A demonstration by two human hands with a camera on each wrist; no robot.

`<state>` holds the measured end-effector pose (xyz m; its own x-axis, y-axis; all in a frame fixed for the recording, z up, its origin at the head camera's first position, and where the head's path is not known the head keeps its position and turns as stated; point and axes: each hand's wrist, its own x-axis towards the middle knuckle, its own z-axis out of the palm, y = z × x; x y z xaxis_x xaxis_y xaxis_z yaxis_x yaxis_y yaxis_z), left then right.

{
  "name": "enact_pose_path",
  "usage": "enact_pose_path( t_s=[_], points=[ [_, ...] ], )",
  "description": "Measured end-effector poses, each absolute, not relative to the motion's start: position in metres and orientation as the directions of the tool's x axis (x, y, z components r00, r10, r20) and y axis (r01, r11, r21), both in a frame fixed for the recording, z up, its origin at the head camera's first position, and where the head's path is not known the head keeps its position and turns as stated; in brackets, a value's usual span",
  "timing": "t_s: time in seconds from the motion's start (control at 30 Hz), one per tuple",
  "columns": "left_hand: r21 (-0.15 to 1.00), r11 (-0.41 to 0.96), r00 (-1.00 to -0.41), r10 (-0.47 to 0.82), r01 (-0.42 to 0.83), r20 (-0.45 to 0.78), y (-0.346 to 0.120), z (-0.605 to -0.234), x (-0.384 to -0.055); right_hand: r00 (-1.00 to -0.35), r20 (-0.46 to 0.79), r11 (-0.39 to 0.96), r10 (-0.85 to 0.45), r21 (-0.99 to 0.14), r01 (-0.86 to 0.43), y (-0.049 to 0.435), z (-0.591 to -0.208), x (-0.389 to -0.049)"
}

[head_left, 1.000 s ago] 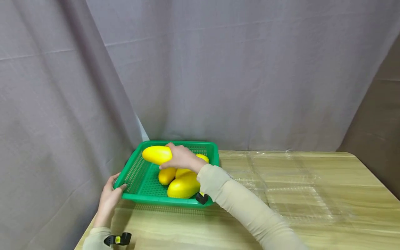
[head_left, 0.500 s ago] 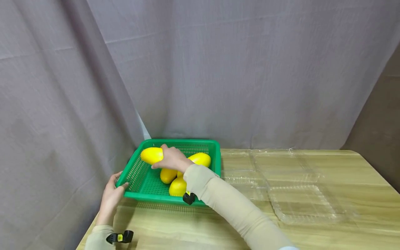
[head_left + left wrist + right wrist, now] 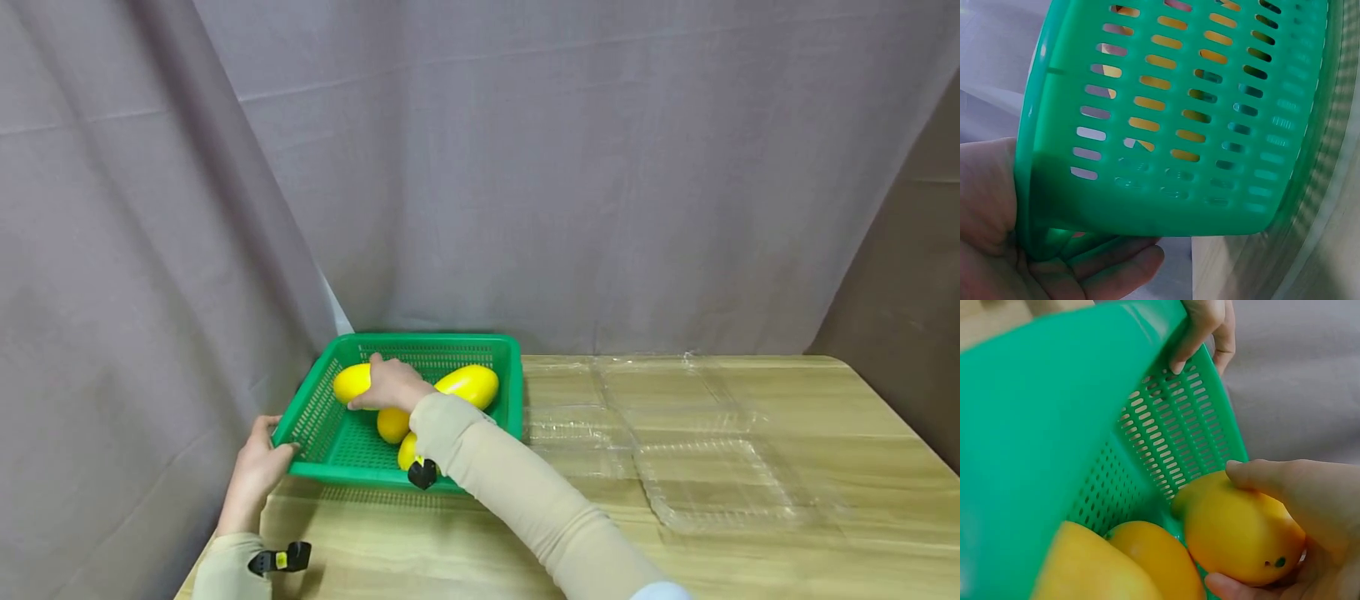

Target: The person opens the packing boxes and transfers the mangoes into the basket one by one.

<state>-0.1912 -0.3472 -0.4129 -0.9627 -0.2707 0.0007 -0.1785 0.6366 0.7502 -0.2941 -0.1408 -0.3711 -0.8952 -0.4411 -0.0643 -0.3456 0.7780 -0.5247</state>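
Note:
In the head view, a green plastic basket (image 3: 431,339) with slotted walls sits at the table's far left. My left hand (image 3: 255,467) grips its left rim, thumb over the edge; the left wrist view shows fingers (image 3: 1125,269) curled under that rim. Inside the basket, near its left wall, my right hand (image 3: 392,385) holds a yellow mango (image 3: 350,383) between thumb and fingers. The right wrist view shows this mango (image 3: 1241,531) from its stem end. More mangoes (image 3: 472,383) lie in the basket, partly hidden by the right hand and sleeve.
Clear plastic clamshell containers (image 3: 716,483) lie spread on the wooden table (image 3: 840,433) right of the basket. A grey curtain (image 3: 525,183) hangs behind the table and along its left side.
My right hand has lowered the mango leftward and down into the basket. The right sleeve has shifted left, showing a mango at the basket's right. My left hand stays on the rim.

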Motion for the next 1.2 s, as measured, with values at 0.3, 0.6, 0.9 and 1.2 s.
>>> enact_pose_path(
  t_s=[0.3,0.6,0.9,1.2],
  points=[
    [0.754,0.634,-0.962,-0.274,-0.171,0.013,-0.346,-0.415,-0.193,-0.824,-0.128,0.775,-0.552,-0.443,-0.451,-0.150,-0.374,-0.276],
    [0.763,0.622,-0.962,-0.273,-0.175,0.001,-0.344,-0.418,-0.194,-0.730,-0.178,0.729,-0.659,-0.387,-0.564,-0.157,-0.388,-0.266],
    [0.765,0.619,-0.965,-0.263,-0.174,-0.007,-0.343,-0.418,-0.196,-0.728,-0.189,0.728,-0.659,-0.405,-0.554,-0.154,-0.399,-0.269],
    [0.760,0.625,-0.964,-0.264,-0.178,-0.009,-0.348,-0.418,-0.193,-0.727,-0.101,0.690,-0.679,-0.428,-0.584,-0.142,-0.380,-0.273]
  ],
)
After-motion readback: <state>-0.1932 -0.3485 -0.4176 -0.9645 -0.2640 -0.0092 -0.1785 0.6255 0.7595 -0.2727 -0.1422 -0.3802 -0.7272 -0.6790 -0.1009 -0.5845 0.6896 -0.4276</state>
